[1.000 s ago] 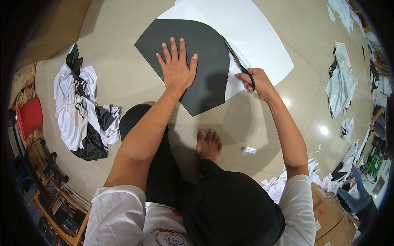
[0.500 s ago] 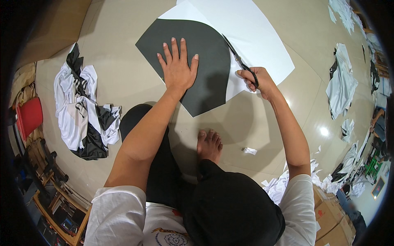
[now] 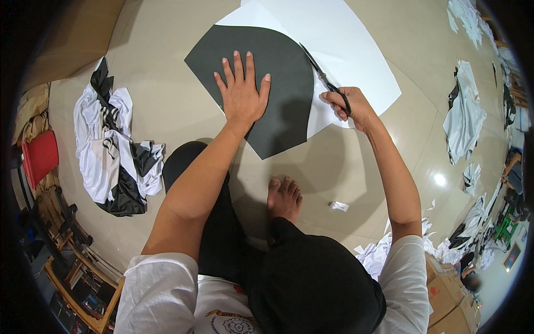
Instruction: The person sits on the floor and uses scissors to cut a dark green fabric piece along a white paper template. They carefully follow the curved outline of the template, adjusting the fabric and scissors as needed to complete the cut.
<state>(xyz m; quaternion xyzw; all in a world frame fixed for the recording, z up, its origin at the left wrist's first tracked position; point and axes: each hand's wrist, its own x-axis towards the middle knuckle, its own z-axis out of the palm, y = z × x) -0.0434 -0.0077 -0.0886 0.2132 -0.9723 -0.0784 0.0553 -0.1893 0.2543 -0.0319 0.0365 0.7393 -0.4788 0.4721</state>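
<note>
My left hand [image 3: 243, 100] lies flat with spread fingers on a dark grey curved pattern piece [image 3: 286, 94]. Beneath and beyond that piece is a white sheet [image 3: 350, 61], on the tiled floor; I cannot tell if it is paper or fabric. In my right hand [image 3: 351, 107] is a pair of black scissors [image 3: 327, 80], my fingers through the handles. The blades run along the right curved edge of the dark piece, over the white sheet, their tips pointing up and left. They look nearly closed.
Crumpled white and black fabric [image 3: 111, 145] lies to the left, below a cardboard box [image 3: 78, 39]. My bare foot [image 3: 283, 200] is near the middle, with a small white scrap [image 3: 339, 206] beside it. More white cloth [image 3: 466, 114] and cardboard boxes [image 3: 448, 295] are on the right.
The scissors' tips have shifted slightly up and left along the curved edge, and the blades look more closed. My left hand stays pressed in the same place.
</note>
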